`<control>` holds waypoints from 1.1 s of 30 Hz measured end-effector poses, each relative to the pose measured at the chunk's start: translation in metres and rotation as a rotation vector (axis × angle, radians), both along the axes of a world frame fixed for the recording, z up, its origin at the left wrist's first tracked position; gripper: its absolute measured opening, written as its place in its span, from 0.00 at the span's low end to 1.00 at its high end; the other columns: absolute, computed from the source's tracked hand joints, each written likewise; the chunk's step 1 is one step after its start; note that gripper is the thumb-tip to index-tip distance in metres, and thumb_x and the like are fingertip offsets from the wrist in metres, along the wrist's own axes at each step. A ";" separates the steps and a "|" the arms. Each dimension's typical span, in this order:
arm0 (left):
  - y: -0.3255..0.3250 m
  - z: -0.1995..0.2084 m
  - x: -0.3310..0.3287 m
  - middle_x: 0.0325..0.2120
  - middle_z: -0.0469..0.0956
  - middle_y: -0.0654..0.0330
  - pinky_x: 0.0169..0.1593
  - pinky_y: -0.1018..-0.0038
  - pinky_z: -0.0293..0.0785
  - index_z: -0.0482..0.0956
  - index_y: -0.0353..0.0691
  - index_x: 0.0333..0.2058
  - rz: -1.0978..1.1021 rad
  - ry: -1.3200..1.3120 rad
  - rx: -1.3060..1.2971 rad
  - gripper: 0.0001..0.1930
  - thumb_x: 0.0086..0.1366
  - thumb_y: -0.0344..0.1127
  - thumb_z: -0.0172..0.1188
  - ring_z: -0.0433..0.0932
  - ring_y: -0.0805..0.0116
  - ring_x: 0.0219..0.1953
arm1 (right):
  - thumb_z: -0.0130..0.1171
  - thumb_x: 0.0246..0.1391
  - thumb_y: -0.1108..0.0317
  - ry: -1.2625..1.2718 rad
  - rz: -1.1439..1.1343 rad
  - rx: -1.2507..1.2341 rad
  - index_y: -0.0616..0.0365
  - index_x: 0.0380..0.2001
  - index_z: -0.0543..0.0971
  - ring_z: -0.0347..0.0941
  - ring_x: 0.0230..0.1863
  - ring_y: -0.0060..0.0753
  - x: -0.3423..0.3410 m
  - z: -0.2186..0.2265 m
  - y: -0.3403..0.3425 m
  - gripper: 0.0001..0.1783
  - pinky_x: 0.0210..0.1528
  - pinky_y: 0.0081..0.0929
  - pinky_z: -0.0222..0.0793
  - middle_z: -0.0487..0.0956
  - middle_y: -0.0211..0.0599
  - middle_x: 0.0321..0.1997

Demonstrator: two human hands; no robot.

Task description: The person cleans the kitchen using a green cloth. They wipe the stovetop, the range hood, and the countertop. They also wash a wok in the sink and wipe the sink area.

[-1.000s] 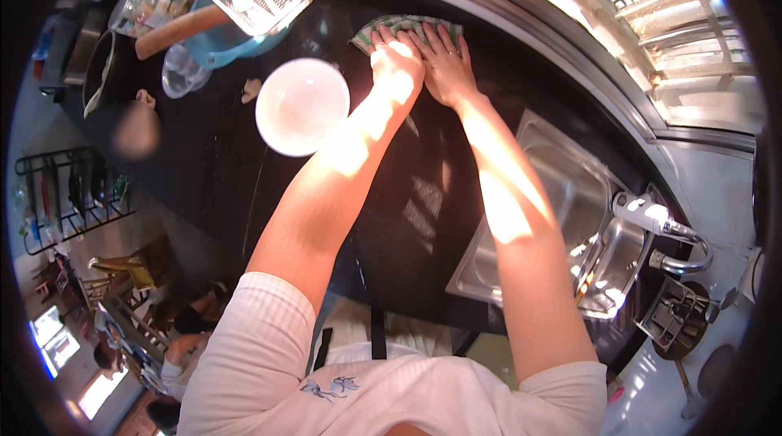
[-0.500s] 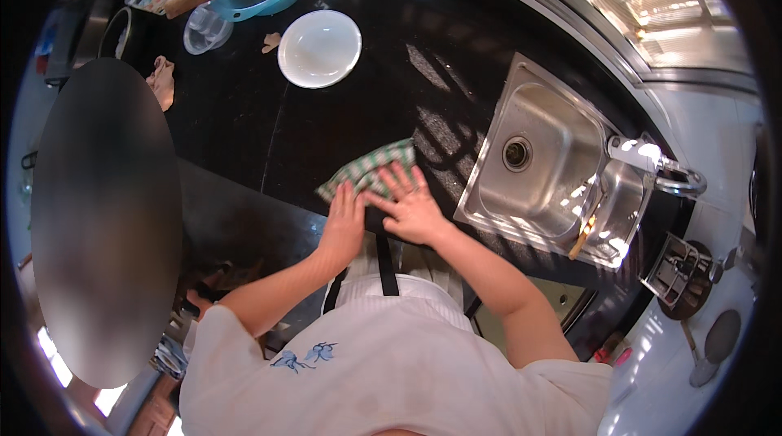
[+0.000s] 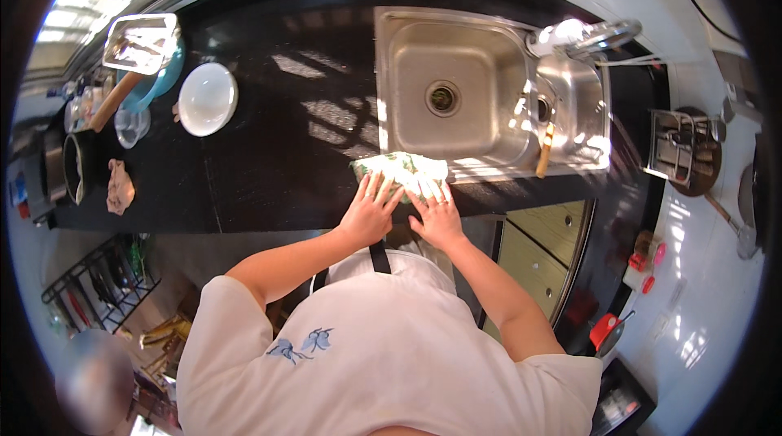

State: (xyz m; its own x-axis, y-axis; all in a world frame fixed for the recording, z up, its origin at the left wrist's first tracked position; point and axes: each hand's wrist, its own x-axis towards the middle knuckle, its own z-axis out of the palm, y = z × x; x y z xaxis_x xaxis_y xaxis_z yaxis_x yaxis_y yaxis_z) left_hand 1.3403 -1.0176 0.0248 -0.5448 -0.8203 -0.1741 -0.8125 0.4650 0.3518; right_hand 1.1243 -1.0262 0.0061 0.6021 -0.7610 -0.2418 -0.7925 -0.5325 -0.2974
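Observation:
A green-and-white checked cloth [image 3: 399, 166] lies bunched on the black countertop [image 3: 269, 167], against the near left rim of the sink, and sunlight washes out part of it. My left hand [image 3: 371, 212] presses on the cloth's near left side, fingers stretched and flat. Beside it my right hand [image 3: 437, 212] rests on the right part of the cloth, fingers spread. Neither hand grips the cloth. The steel sink [image 3: 395, 78] has a large basin, a smaller one at its right and a tap [image 3: 607, 35] behind. A yellow-handled tool [image 3: 545, 151] leans over the small basin's front.
Left on the counter stand a white bowl [image 3: 208, 100], a blue basin [image 3: 165, 82] under a metal tray [image 3: 140, 41], a rolling pin [image 3: 116, 100], a clear plastic tub [image 3: 131, 127] and a crumpled pinkish thing [image 3: 120, 186]. A utensil rack [image 3: 676, 145] is at right.
My hands and the cloth have moved right along the counter to the sink's front left corner. My view has turned right; the person at left now shows only low at the edge.

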 end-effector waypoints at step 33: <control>-0.082 -0.032 -0.228 0.66 0.54 0.56 0.67 0.47 0.46 0.62 0.51 0.62 -0.271 0.292 0.110 0.32 0.58 0.38 0.57 0.49 0.49 0.68 | 0.54 0.48 0.67 -0.071 -0.392 -0.272 0.55 0.55 0.70 0.56 0.67 0.35 -0.206 0.028 -0.039 0.28 0.68 0.49 0.45 0.66 0.34 0.63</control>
